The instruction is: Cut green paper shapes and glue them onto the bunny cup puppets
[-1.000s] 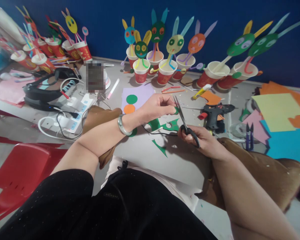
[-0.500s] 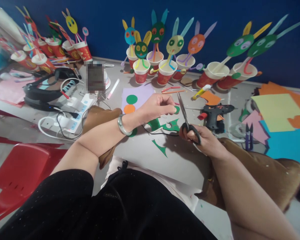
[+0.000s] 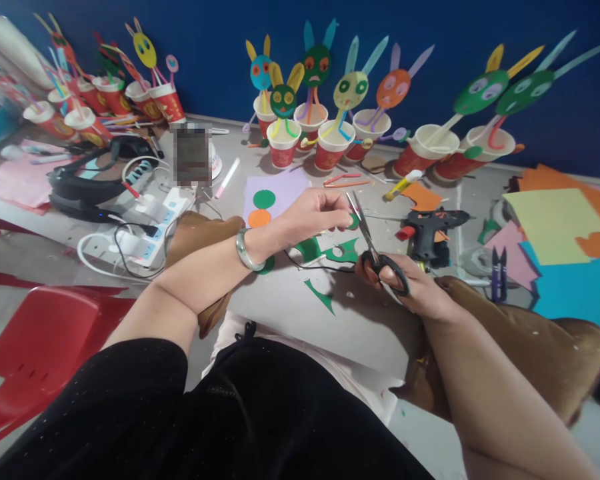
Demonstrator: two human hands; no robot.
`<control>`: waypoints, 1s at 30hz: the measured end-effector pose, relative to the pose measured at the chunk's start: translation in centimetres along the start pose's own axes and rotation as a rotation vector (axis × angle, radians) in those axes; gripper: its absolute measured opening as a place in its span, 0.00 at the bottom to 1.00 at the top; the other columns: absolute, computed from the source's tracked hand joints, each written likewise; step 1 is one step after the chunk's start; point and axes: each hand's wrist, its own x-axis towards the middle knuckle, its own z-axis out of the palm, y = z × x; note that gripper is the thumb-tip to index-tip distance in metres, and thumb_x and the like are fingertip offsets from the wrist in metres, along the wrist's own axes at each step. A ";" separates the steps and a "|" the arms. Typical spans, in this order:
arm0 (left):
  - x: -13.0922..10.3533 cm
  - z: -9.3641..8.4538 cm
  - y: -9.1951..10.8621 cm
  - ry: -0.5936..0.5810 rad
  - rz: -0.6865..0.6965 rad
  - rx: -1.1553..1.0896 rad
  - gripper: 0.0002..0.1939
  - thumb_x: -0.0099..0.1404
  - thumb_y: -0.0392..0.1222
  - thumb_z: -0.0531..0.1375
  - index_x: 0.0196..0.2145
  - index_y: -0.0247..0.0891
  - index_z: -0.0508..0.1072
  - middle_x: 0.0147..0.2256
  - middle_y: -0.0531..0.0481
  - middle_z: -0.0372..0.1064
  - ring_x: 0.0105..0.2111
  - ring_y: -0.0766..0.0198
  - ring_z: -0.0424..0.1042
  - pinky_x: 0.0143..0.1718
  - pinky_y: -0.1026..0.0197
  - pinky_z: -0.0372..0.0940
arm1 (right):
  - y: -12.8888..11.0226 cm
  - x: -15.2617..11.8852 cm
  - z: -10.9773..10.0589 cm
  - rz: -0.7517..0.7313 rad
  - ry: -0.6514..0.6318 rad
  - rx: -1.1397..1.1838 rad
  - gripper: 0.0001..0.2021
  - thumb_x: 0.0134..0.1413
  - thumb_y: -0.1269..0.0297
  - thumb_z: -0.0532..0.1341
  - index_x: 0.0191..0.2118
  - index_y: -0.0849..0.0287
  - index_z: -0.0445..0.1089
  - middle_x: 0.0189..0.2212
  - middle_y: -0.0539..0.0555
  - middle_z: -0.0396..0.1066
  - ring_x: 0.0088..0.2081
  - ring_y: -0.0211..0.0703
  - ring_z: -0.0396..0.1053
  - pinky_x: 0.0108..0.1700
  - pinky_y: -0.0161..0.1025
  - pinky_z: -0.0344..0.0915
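Between the fingertips of my left hand (image 3: 325,210) is a small piece of green paper (image 3: 354,221), partly covered by the fingers. My right hand (image 3: 415,287) grips black-handled scissors (image 3: 371,245), their blades slightly apart and reaching up beside the green piece. Below them on the table lie a green paper offcut with holes (image 3: 343,251) and a pointed green scrap (image 3: 320,298). A green paper circle (image 3: 264,199) and an orange paper circle (image 3: 259,219) rest on a purple sheet (image 3: 293,183) left of my left hand.
Paper cups (image 3: 333,148) with paper rabbit-eared figures line the blue wall. A black glue gun (image 3: 433,233) and cutters (image 3: 499,273) lie to the right, near coloured paper sheets (image 3: 575,287). A power strip (image 3: 160,230) with cables sits left; a red chair (image 3: 45,333) stands beside the table.
The scissors have tilted left, bringing the blade tips closer to my left fingers and the green paper. My left hand stays almost still.
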 end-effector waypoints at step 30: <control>-0.5 0.2 1.7 0.011 -0.164 -0.017 0.11 0.58 0.25 0.65 0.20 0.33 0.73 0.20 0.55 0.69 0.24 0.75 0.65 0.28 0.67 0.58 | 0.0 -0.3 -0.8 0.079 0.049 -0.068 0.35 0.48 0.25 0.68 0.25 0.57 0.64 0.23 0.47 0.59 0.27 0.36 0.52 0.30 0.39 0.48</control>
